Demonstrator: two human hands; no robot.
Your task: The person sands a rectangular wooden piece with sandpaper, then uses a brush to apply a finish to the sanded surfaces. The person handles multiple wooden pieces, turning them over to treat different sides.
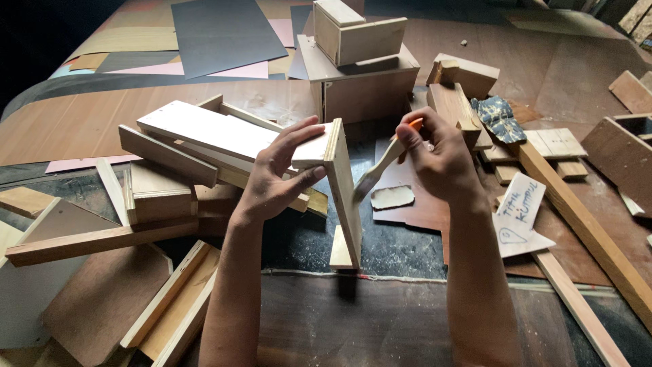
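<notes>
We log the dark, dust-speckled tabletop [407, 251] first: it carries everything, with offcuts heaped on all sides.

At 12 o'clock stand stacked brown plywood boxes [360, 68], well clear of the hands. From 9 to 10 o'clock lies a loose heap of pale wooden slats and boards [173, 170]. A long pale wooden batten [584, 224] runs from 2 toward 4 o'clock.

At centre, a pale L-shaped plywood piece [343, 190] stands with its lower end on the tabletop, one narrow board upright, its face toward 3 o'clock. We judge the upright pose gives the brush free access to that face.

Left hand [278, 173]: grip clamped over the top corner of the piece, fingers above, thumb on the near side, apparently steadying it against the brush's push.

Right hand [435, 160]: grip closed round the orange handle of a small flat paintbrush [380, 170], bristles angled down to 8 o'clock, touching or just beside the upright face; we cannot tell which.

A white paper scrap with handwriting [519, 214] lies at 3 o'clock.
</notes>
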